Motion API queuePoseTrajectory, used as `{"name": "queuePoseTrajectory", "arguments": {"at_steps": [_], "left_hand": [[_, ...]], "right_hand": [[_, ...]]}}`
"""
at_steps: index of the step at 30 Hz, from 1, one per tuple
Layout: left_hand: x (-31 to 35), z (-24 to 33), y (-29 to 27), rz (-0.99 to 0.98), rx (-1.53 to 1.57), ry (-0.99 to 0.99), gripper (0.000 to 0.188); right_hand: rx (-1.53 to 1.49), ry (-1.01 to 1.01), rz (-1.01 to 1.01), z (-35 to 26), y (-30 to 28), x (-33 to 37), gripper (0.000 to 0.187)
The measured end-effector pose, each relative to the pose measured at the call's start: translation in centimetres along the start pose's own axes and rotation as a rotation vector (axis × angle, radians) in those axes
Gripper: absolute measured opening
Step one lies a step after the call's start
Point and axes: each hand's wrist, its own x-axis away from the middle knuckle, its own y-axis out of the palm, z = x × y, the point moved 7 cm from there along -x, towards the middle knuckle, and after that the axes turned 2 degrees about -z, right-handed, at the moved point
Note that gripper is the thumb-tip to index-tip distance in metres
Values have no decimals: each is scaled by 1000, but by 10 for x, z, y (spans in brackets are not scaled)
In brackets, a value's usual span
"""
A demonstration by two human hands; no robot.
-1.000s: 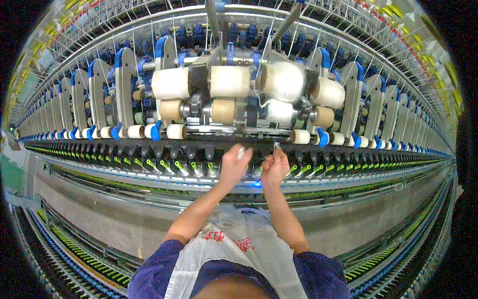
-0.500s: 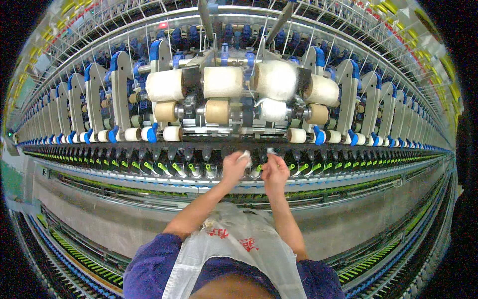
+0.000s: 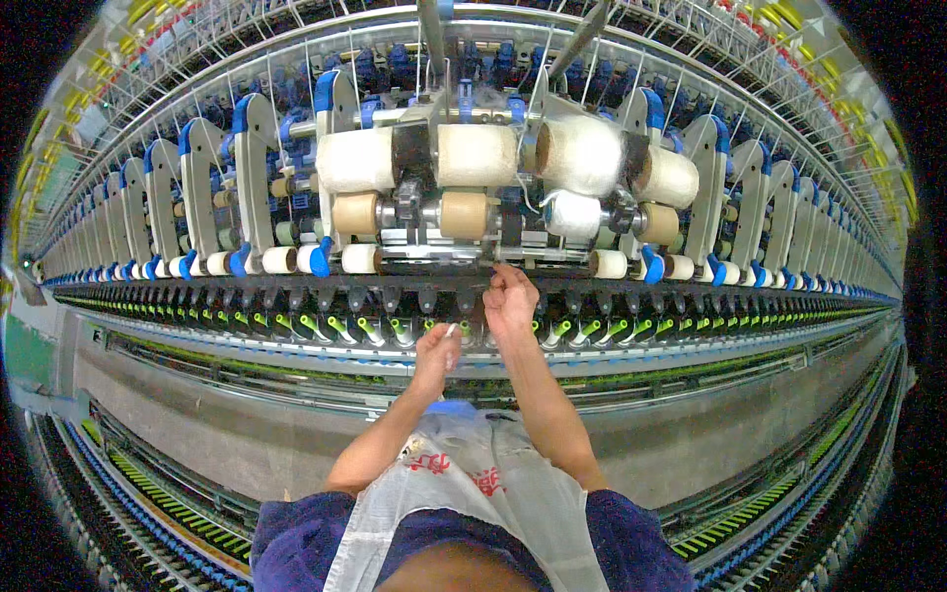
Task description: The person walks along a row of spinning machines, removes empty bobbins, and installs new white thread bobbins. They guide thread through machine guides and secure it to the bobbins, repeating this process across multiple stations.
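Note:
I stand facing a long spinning frame with rows of spindles. My left hand is lowered in front of the green-tipped spindle row, fingers closed on a small white tuft of fibre. Higher up, my right hand pinches at the dark rail just under the drafting rollers; whether it holds a thread I cannot tell. Large white roving bobbins hang right above both hands.
Blue and white weighting arms line the machine to both sides. A grey channel runs below the spindle row. A white apron with red print covers my front. Overhead are metal creel rods.
My left hand has dropped down and away from the rail with the white tuft. My right hand stays up at the rail. The view has moved closer to the rollers.

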Motion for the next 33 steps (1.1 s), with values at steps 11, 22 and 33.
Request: {"name": "queuePoseTrajectory", "arguments": {"at_steps": [11, 22, 33], "left_hand": [[-28, 9, 36, -45, 18, -116, 12], [-23, -4, 30, -6, 28, -157, 10], [-46, 52, 93, -237, 270, -115, 26]], "right_hand": [[-193, 220, -99, -6, -12, 9, 9], [137, 109, -141, -12, -4, 4, 6], [377, 237, -291, -36, -32, 50, 12]]}}
